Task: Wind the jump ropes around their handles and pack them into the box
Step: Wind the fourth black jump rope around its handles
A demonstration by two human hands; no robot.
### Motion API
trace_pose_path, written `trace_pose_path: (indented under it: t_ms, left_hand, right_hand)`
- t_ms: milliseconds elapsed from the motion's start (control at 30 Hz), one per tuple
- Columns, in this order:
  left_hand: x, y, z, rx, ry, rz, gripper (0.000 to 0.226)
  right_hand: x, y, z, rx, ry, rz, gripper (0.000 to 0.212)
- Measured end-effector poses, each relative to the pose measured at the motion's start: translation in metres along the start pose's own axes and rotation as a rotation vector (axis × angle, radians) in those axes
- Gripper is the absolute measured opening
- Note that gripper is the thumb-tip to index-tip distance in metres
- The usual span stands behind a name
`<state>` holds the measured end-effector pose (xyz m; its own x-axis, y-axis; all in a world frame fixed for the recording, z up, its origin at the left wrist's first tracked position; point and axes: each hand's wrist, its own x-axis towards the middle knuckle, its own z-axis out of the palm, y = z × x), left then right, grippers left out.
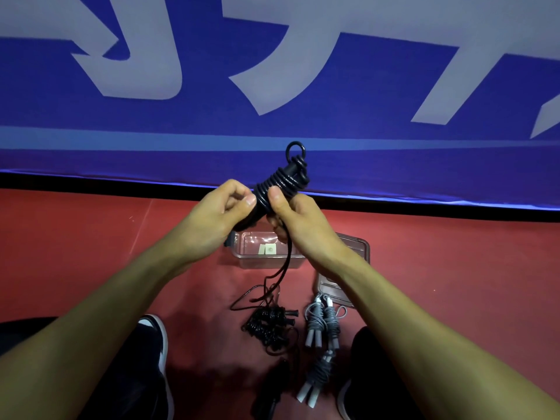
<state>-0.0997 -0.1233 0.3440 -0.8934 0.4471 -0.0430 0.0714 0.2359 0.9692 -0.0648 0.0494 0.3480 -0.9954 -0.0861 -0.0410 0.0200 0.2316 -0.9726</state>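
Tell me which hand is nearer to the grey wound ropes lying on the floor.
The right hand, in this view. It grips the black rope bundle roughly above the grey wound ropes. The left hand pinches the same bundle further to the left.

This looks like a sports hall or gym. The floor (91, 253) is smooth and red, like the floor of a play court. A thin pale line (142, 225) is painted across it, like the lines on a court. Along the edge of the floor stands a long blue banner (303, 116) with very big white letters (136, 56) on it, like the boards put around a court. Jump ropes lie on the floor: a black wound one (266, 325) and gray wound ones (322, 322). The person sits low on the floor and wears a dark sports shoe with a white sole (157, 338).
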Motion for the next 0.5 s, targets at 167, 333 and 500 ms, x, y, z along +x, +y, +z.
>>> trace_pose_path:
  t_ms: [167, 333, 500]
  left_hand:
    - [-0.0011, 0.0002, 0.0024, -0.045, 0.005, -0.031, 0.039]
    - [-0.0021, -0.0009, 0.0050, -0.203, 0.005, -0.062, 0.041]
    - [-0.0004, -0.0018, 0.0061, -0.306, 0.003, -0.066, 0.032]
  right_hand:
    - [-0.0012, 0.0025, 0.0022, -0.009, -0.025, -0.013, 0.041]
    - [-0.0026, -0.0006, 0.0032, 0.008, -0.038, -0.007, 0.047]
    - [-0.0009, 0.0020, 0.0057, 0.052, -0.046, 0.012, 0.049]
